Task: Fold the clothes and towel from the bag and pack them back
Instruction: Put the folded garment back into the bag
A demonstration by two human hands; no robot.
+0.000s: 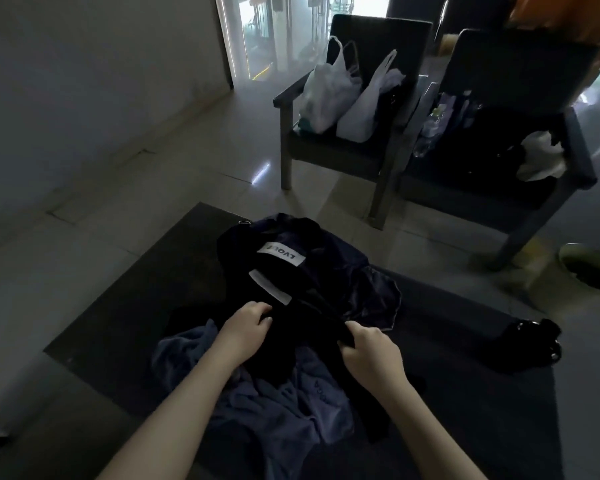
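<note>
A heap of dark clothes lies on a dark mat point(118, 317) on the floor. On top is a black garment point(312, 327) with a white label. My left hand point(248, 323) grips its fabric near the white strip. My right hand point(368, 344) grips a fold of the same black garment. Under it lie a shiny navy garment point(371, 292) and a crumpled blue-grey cloth point(274, 403) nearer to me. A small black bag point(530, 341) sits at the mat's right side.
Two dark armchairs stand behind the mat. The left chair point(291, 95) holds white plastic bags point(329, 95). The right chair point(575, 161) holds bottles, dark items and a white cloth. A round bin point(589, 268) stands at the far right. A wall runs along the left.
</note>
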